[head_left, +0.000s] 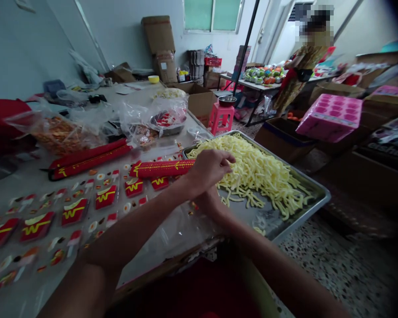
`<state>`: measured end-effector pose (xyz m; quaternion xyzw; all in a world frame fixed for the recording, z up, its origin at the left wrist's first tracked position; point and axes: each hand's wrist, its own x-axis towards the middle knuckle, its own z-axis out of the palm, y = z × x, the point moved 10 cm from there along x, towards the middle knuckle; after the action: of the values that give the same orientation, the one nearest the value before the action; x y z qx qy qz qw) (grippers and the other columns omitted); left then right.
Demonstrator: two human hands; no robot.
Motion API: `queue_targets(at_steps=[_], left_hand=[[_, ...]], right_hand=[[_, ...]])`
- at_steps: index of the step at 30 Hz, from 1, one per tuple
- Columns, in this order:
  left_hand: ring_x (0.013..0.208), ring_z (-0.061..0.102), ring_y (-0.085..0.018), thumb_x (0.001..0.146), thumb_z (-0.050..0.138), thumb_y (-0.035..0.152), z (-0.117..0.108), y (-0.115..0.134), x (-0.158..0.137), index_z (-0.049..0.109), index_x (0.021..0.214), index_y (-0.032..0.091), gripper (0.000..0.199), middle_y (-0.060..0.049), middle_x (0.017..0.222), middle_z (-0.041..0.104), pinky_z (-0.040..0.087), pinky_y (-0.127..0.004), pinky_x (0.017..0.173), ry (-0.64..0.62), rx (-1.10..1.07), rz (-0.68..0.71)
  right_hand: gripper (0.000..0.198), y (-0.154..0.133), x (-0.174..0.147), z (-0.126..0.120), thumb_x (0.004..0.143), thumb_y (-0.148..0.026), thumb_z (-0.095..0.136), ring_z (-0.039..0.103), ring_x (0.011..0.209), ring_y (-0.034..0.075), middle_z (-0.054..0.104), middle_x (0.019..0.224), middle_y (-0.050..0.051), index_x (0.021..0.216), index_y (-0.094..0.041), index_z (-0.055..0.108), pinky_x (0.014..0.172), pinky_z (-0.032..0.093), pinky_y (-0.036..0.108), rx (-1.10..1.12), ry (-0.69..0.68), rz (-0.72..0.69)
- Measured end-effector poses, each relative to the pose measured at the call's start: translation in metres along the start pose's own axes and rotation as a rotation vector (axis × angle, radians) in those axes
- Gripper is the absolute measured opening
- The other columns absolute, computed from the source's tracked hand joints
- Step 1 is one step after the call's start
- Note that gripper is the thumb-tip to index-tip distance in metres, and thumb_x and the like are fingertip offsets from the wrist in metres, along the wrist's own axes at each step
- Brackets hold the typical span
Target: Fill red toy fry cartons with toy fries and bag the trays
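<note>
My left hand [212, 168] reaches across to the near edge of a heap of pale yellow strips [252, 163] that look like French fries. Its fingers are curled together; what they hold, if anything, is hidden. My right hand [209, 202] is under my left wrist, its fingers out of sight. The strips lie in a metal tray [307, 212]. A long stack of nested red fry cartons [164, 168] with yellow marks lies left of my hands, its right end hidden behind my left hand. Rows of clear packs with a red carton [105, 197] and small food-shaped pieces cover the table.
More red carton stacks [91, 160] lie behind the packs, near a bag of orange-brown pieces [61, 132] and a bowl of red-and-white pieces [167, 121]. A pink stool [221, 118] stands beyond the tray. Cardboard boxes [280, 139] are at right; a person [293, 84] stands by another table.
</note>
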<state>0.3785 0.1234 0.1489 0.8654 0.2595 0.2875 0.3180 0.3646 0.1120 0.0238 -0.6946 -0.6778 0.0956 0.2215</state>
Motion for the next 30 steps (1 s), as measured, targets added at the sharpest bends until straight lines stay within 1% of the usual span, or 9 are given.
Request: queue_targets(at_steps=[4,6,9,13,15,18,23,27,30], left_hand=[[0.086,0.075,-0.022,0.083,0.069,0.016,-0.042,-0.062,0.035,0.083,0.106,0.02,0.028,-0.006,0.094,0.081,0.057,-0.036,0.085,0.037,0.317,-0.03],[0.095,0.075,-0.028,0.071,0.081,0.023,-0.05,-0.112,0.037,0.081,0.116,0.019,0.045,-0.008,0.102,0.081,0.056,-0.039,0.09,-0.118,0.493,-0.079],[0.122,0.066,-0.038,0.056,0.092,0.038,-0.026,-0.166,0.027,0.074,0.132,0.015,0.082,-0.016,0.129,0.072,0.052,-0.043,0.104,-0.378,0.6,-0.013],[0.112,0.067,-0.036,0.064,0.084,0.05,0.016,-0.19,0.023,0.076,0.124,0.018,0.069,-0.014,0.12,0.071,0.053,-0.044,0.101,-0.418,0.523,0.037],[0.106,0.068,-0.033,0.064,0.081,0.049,0.022,-0.19,0.025,0.076,0.121,0.02,0.064,-0.012,0.115,0.07,0.054,-0.043,0.098,-0.365,0.457,0.034],[0.113,0.067,-0.033,0.059,0.083,0.051,0.007,-0.189,0.029,0.071,0.129,0.016,0.079,-0.013,0.123,0.068,0.053,-0.043,0.103,-0.234,0.378,0.022],[0.131,0.061,-0.037,0.058,0.088,0.059,-0.002,-0.176,0.027,0.061,0.141,0.013,0.099,-0.018,0.141,0.065,0.048,-0.048,0.115,-0.194,0.35,-0.067],[0.149,0.048,-0.037,0.064,0.09,0.045,0.023,-0.095,0.031,0.042,0.157,0.014,0.109,-0.019,0.16,0.05,0.039,-0.047,0.124,-0.077,0.365,0.099],[0.141,0.056,-0.037,0.072,0.083,0.03,0.048,-0.047,0.031,0.041,0.156,0.013,0.095,-0.02,0.153,0.056,0.047,-0.046,0.118,-0.046,0.388,0.07]], right_hand=[[0.038,0.035,0.035,-0.033,0.106,-0.021,0.044,0.07,0.098,0.024,0.077,0.111,0.015,0.107,-0.015,0.082,0.081,0.045,0.029,-0.053,0.126,0.159],[0.041,0.046,0.049,-0.036,0.107,-0.028,0.044,0.071,0.102,0.025,0.077,0.112,0.016,0.107,-0.014,0.083,0.083,0.046,0.03,-0.085,0.115,0.198],[0.04,0.053,0.066,-0.023,0.105,-0.029,0.048,0.071,0.105,0.027,0.078,0.111,0.019,0.11,-0.012,0.083,0.083,0.047,0.031,-0.114,0.011,0.238],[0.037,0.061,0.079,-0.011,0.101,-0.032,0.053,0.072,0.094,0.023,0.079,0.106,0.013,0.114,-0.015,0.083,0.072,0.045,0.027,0.002,-0.052,0.349],[0.034,0.062,0.081,-0.01,0.099,-0.034,0.056,0.071,0.088,0.02,0.079,0.1,0.009,0.111,-0.017,0.083,0.067,0.042,0.026,0.072,-0.054,0.358],[0.032,0.062,0.078,-0.022,0.099,-0.031,0.054,0.069,0.084,0.018,0.079,0.094,0.004,0.104,-0.02,0.084,0.065,0.039,0.026,0.14,0.003,0.313],[0.03,0.071,0.053,-0.077,0.101,-0.029,0.053,0.069,0.096,0.022,0.08,0.106,0.009,0.108,-0.02,0.081,0.076,0.041,0.029,-0.075,0.154,0.256],[0.028,0.057,0.034,-0.122,0.102,-0.023,0.052,0.066,0.1,0.023,0.078,0.108,0.011,0.108,-0.016,0.078,0.085,0.04,0.031,-0.223,0.122,0.038],[0.025,0.057,0.012,-0.15,0.102,-0.021,0.055,0.063,0.099,0.019,0.077,0.106,0.008,0.104,-0.017,0.079,0.087,0.039,0.028,-0.206,0.032,-0.087]])
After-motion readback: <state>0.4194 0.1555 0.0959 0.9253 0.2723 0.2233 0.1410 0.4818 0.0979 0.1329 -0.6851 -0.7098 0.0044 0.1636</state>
